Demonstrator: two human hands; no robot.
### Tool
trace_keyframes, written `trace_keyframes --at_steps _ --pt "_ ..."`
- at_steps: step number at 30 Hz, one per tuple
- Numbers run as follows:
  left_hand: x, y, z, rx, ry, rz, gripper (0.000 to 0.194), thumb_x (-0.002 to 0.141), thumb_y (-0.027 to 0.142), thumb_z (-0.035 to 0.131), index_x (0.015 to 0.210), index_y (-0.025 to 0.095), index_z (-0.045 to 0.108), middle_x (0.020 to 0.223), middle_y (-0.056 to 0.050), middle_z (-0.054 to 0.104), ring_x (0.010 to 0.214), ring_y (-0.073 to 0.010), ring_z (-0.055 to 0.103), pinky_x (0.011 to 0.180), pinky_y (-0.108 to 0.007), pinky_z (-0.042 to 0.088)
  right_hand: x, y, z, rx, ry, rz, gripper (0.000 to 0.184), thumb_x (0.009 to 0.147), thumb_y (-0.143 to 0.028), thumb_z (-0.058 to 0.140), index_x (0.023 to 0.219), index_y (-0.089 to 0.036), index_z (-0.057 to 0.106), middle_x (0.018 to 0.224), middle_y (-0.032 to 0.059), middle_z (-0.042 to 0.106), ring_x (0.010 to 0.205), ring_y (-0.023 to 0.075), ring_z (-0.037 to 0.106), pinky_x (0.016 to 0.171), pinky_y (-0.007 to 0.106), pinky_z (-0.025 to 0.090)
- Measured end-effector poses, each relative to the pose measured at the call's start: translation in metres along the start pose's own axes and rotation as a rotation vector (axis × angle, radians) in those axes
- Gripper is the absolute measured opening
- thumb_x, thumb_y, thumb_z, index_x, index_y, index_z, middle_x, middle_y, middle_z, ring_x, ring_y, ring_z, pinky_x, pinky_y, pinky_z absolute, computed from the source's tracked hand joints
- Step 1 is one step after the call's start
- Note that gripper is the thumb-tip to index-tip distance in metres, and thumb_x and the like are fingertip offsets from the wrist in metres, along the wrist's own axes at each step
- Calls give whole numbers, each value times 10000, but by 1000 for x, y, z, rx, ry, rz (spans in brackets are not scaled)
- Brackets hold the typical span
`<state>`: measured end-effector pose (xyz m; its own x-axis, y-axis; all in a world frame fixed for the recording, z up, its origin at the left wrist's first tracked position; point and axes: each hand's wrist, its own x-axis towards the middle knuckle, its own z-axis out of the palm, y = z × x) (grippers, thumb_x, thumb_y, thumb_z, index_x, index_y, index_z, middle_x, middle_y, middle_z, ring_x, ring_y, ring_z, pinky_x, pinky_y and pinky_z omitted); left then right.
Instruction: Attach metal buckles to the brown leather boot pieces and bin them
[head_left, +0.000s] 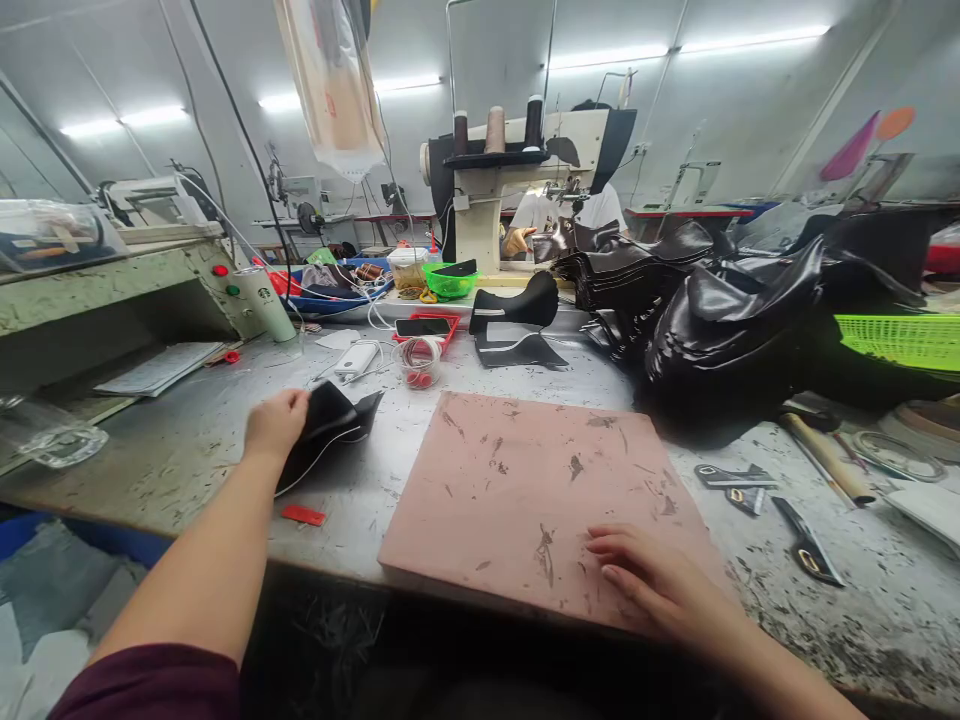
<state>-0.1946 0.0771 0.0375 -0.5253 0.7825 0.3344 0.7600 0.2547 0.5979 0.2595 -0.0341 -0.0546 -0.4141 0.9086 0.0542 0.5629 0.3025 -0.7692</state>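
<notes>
My left hand [276,422] reaches out to the left of a pink work pad [525,490] and is closed on a black leather piece [334,418] lying on the grey table [195,440]. My right hand [654,582] lies flat on the near right corner of the pink pad, fingers stretched out, holding nothing. A small red chip [304,515] lies on the table below the leather piece.
A big pile of dark leather pieces [720,310] fills the right side. A hammer [825,455] and small metal tools [806,545] lie right of the pad. A sewing machine [517,180] stands at the back, with another person [540,225] behind it. Green baskets [900,340], a phone [421,327] and a cup [264,300] stand around.
</notes>
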Motion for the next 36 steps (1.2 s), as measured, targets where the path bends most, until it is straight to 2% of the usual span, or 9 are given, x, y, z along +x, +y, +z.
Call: trace_keyframes --at_steps 4,6,8,10,13,21,26,31,36 --pt "-39 64 8 109 285 235 290 855 341 423 993 158 599 869 -75 605 910 -240 548 812 -369 403 6 -12 8 288 95 137 413 820 -538 453 997 -205 621 1027 120 647 955 259 614 862 434 494" --pt "-91 95 33 172 311 796 229 859 288 431 821 167 623 679 -67 601 687 -208 572 631 -333 439 11 -17 14 620 129 241 570 823 -620 348 1119 -182 562 1036 139 643 938 267 623 794 444 519" --pt "-153 118 65 60 100 1388 189 850 152 430 822 185 613 713 -51 636 652 -171 584 571 -291 453 18 -17 19 848 166 318 640 827 -620 292 1242 -164 463 1082 148 627 950 266 620 740 437 533" --pt "-206 128 92 -57 -90 1699 211 827 74 414 827 153 610 701 -64 645 585 -160 574 469 -267 440 21 -10 18 774 207 349 593 791 -521 425 1268 -169 430 1109 127 618 975 254 604 801 439 508" --pt "-236 121 111 -90 -361 1633 193 851 98 408 863 100 601 786 -106 657 628 -180 595 499 -285 496 14 5 5 345 275 292 475 718 -306 514 1178 -190 516 1137 80 606 1039 232 563 951 432 414" --pt "-190 68 92 -136 -764 1314 249 840 323 564 1026 159 575 1121 -98 618 1014 -220 588 871 -346 514 -8 -10 -6 -644 478 34 247 836 -276 484 1011 -198 641 1066 125 591 965 281 544 848 460 426" --pt "-192 59 94 -248 -922 1180 288 779 359 641 981 161 589 1177 -107 590 1079 -213 557 937 -356 473 14 -42 29 -633 228 -442 108 820 -188 553 898 -189 627 944 47 644 891 191 552 897 378 361" --pt "-191 60 91 -335 -986 1120 194 779 216 617 968 175 603 1172 -85 592 1114 -193 529 977 -335 435 20 -53 28 -834 132 -289 41 740 -147 634 725 -168 602 631 9 596 752 202 558 958 444 287" --pt "-194 61 92 -340 -926 1106 199 775 92 472 902 170 604 1153 -73 600 1073 -179 550 954 -328 453 20 -52 34 -723 26 -343 56 773 -145 576 728 -175 591 706 17 594 636 158 519 588 302 383"
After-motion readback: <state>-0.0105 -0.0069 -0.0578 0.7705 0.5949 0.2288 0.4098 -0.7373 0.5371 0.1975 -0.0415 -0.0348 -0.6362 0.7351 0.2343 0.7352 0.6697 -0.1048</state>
